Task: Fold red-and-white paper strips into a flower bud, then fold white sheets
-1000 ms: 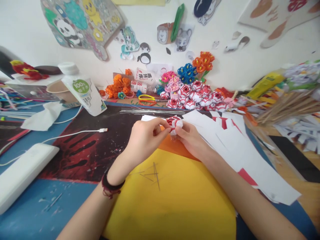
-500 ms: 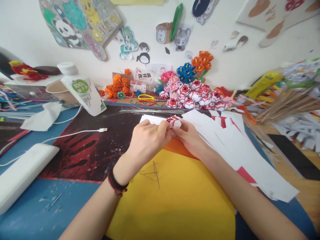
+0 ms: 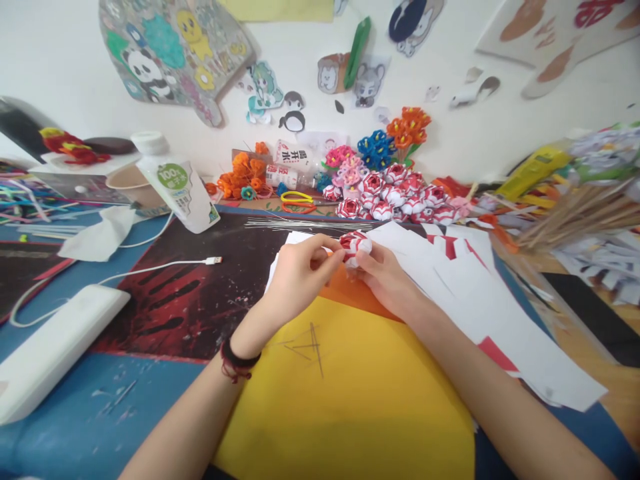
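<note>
A red-and-white paper flower (image 3: 359, 244) is held up over the middle of the table, above the edge of an orange sheet (image 3: 356, 291). My right hand (image 3: 383, 270) grips it from the right, thumb on the near side; its other fingers are partly hidden. My left hand (image 3: 305, 267) has thumb and index finger pinched together at the flower's left edge, on what looks like a petal. Beneath my forearms lies a yellow sheet (image 3: 350, 393) with several thin wire pieces (image 3: 313, 347) on it.
Finished red-and-white flowers (image 3: 395, 193) are heaped by the wall, near yellow-handled scissors (image 3: 297, 199). Thin wires (image 3: 300, 225) lie in front. White paper sheets (image 3: 480, 313) and a black phone-like slab (image 3: 590, 313) are right; a power strip (image 3: 65, 347), cable and bottle (image 3: 183, 190) are left.
My left hand's fingers have loosened from a tighter curl and shifted slightly, uncovering more of the flower. My right hand keeps its hold. The whole view has shifted a little.
</note>
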A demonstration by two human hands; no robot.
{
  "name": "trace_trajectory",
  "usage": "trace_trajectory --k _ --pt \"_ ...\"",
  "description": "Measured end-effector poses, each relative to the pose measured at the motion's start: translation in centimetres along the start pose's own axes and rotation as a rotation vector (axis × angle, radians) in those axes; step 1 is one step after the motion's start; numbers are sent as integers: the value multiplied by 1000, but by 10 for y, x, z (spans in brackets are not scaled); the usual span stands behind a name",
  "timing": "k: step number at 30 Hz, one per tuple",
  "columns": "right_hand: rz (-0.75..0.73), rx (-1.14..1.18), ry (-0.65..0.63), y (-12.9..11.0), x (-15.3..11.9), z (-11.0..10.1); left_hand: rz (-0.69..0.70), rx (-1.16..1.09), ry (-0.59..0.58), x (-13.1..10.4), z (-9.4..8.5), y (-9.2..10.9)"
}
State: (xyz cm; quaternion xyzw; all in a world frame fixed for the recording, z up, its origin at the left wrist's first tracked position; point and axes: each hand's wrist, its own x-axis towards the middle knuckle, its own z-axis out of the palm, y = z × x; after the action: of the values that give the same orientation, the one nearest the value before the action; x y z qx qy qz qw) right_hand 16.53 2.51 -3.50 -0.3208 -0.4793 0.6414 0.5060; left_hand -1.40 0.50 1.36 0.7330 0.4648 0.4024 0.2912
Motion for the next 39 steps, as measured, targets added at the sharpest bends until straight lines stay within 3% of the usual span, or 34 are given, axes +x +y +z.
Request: trace_trajectory --k 4,11,39 --pt "8 38 -15 -1 -1 1 -99 -140 -15 2 2 -1" --pt "12 20 -16 -1 -1 1 -125 -182 -6 2 3 -1" --pt "-16 -29 -7 2 0 -1 -91 -165 -35 3 1 -2"
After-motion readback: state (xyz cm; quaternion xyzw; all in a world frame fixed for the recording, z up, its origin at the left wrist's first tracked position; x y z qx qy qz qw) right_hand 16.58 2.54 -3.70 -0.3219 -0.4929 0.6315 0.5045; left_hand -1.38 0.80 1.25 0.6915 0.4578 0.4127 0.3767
